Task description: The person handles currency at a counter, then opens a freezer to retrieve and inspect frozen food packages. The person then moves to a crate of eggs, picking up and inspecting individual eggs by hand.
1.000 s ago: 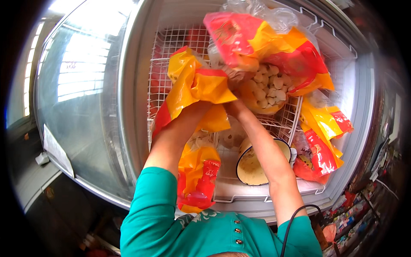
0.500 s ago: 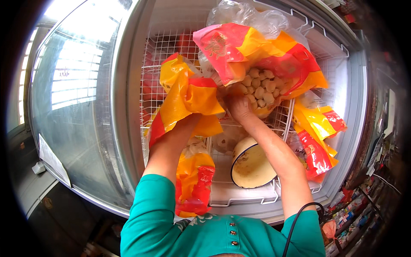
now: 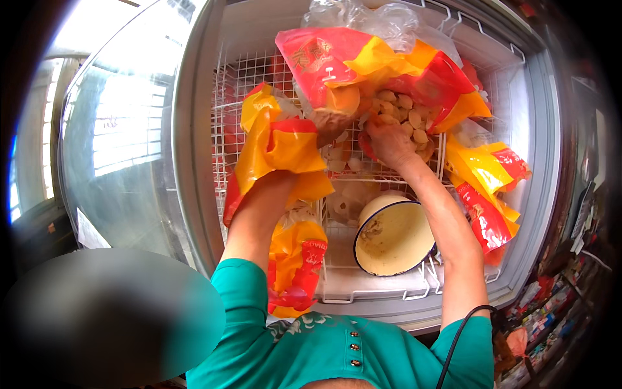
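Note:
Inside a chest freezer, a big red and yellow plastic bag (image 3: 324,57) lies with its mouth toward me. Pale frozen dumplings (image 3: 414,117) show in it. At its near edge, my right hand (image 3: 391,144) has its fingers curled round the plastic, beside the dumplings. My left forearm passes under a second yellow and red bag (image 3: 265,146). Of my left hand (image 3: 332,124), only a shaded part shows past that bag, close to the big bag's left side; its fingers are hard to make out. A few pale pieces (image 3: 354,164) lie in the wire basket between my hands.
A cream enamel bowl (image 3: 408,243) with a dark blue rim sits tilted nearer me. More yellow and red bags lie at the right (image 3: 483,194) and near left (image 3: 298,266). White wire baskets (image 3: 240,71) divide the freezer. A glass lid (image 3: 123,149) stands left; a blurred dark shape (image 3: 110,318) covers the lower left.
My right hand has moved right with the bag's near edge, uncovering basket wires and pale pieces between my hands. My left hand shifts slightly. A blurred dark shape has come in at lower left.

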Demonstrator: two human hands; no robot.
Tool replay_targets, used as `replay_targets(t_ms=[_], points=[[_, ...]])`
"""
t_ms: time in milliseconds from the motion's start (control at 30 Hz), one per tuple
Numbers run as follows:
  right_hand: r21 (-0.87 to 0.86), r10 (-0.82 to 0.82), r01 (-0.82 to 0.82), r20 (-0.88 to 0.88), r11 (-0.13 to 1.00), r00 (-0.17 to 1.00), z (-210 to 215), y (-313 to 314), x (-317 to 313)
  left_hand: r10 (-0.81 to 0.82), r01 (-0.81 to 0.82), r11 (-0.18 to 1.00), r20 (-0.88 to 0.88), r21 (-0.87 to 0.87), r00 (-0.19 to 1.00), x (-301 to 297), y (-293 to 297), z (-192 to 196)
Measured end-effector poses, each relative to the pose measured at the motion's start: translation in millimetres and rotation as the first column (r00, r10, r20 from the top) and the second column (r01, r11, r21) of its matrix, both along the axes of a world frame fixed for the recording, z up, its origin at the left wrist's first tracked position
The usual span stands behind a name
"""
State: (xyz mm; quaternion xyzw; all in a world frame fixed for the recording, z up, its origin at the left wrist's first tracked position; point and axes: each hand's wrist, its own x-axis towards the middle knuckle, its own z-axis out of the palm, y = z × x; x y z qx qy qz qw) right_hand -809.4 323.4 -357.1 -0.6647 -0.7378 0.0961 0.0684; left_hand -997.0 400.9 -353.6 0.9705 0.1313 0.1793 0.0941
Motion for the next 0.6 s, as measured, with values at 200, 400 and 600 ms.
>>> replay_targets(t_ms=[200,400,600], points=[[-0.07,0.018,-0.019,-0.016,0.997,1.0,25.7,-5.1,4.1,-0.15,0.149,0.985,0.014,0.082,0.989,17.7,2.1,2.2],[0.005,0.056,-0.055,-0.095,0.998,0.994,17.2,-13.9,11.3,0.353,-0.433,0.892,-0.397,-0.13,0.847,17.6,-30.0,-74.5],[0.057,0.036,-0.031,-0.093,0.998,0.995,29.7,-19.0,6.8,0.54,-0.672,0.727,-0.488,-0.139,0.686,39.0,-31.9,-99.6]])
